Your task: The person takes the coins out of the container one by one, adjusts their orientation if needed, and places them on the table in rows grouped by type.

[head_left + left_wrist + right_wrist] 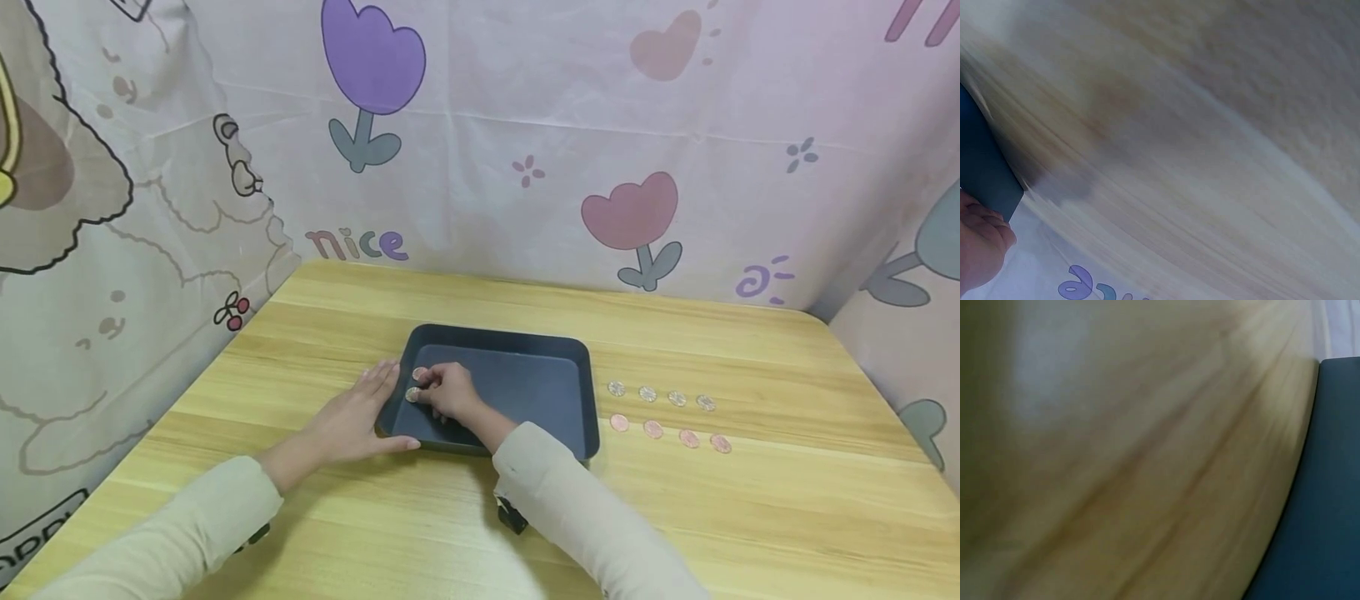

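A dark rectangular baking tray (525, 387) stands on the wooden table. My left hand (352, 421) lies along its left end, fingers straight against the outer wall and thumb stretched toward the near rim. In the left wrist view only part of that hand (982, 240) shows, beside the tray's corner (988, 169). My right hand (452, 392) reaches inside the tray with curled fingers, pinching a silver-coloured coin (412, 394) at the left end. Just beyond it lies a copper-coloured coin (419, 373), close to the index finger. The right wrist view shows the tray's side (1322, 500) but no hand.
Right of the tray, several silver coins (647, 394) form a row, with a row of several copper coins (652, 429) nearer to me. The table (787, 517) meets a printed cloth (487, 208) at the back; cloth also hangs at both sides.
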`<state>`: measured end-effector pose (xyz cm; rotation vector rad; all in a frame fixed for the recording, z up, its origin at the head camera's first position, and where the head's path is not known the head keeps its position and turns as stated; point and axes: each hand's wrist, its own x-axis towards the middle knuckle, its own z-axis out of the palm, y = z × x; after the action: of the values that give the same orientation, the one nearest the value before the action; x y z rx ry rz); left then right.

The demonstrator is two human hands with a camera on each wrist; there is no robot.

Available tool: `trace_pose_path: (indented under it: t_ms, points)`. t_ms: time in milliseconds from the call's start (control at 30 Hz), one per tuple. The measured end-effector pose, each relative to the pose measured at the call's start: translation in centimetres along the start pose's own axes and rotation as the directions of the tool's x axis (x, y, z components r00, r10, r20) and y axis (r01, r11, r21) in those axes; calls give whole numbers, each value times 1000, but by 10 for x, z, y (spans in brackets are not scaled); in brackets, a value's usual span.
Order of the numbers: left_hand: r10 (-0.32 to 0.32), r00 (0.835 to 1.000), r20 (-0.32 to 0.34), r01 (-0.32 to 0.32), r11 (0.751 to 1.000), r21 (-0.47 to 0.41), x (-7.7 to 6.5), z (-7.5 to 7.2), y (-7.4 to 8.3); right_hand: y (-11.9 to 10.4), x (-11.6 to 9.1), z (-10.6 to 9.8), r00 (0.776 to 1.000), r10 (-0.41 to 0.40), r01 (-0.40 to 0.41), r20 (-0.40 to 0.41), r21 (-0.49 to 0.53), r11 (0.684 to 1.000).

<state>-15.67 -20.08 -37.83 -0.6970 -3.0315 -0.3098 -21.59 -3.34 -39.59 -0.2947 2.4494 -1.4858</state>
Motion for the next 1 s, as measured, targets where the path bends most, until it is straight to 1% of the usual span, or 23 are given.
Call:
trace_pose_path:
  t_ms: [200,433,500,633,700,800,933,1000]
  points:
    - [1,1000,-1,-1,1000,0,-1,-1,0,-4,1,2,1000,-2,2,4,-74,997]
    - [5,1000,-9,-5,1000,0,-1,0,-1,-7,0,3,1000,-23,23,4,-124,992]
    - [6,1000,-13,-6,1000,-2,-1,-1,-1,-9,0,3,1000,-30,31,5,-168,985]
    - [7,1000,-12,-7,1000,-6,0,-1,0,-12,0,1,999,-49,49,7,-273,961]
    - [8,1000,-11,-8,1000,-6,0,-1,0,-13,-1,-1,999,-52,50,0,-304,951]
    - [3,1000,-4,-3,1000,-6,-1,-1,0,-12,-4,-5,998,-59,54,-9,-286,957]
    - [-11,1000,8,11,1000,-14,0,0,0,-9,-10,-13,997,-76,74,-1,-207,975]
    - [-15,1000,11,15,1000,-17,0,0,1,-8,-13,-18,998,-61,61,5,-163,985]
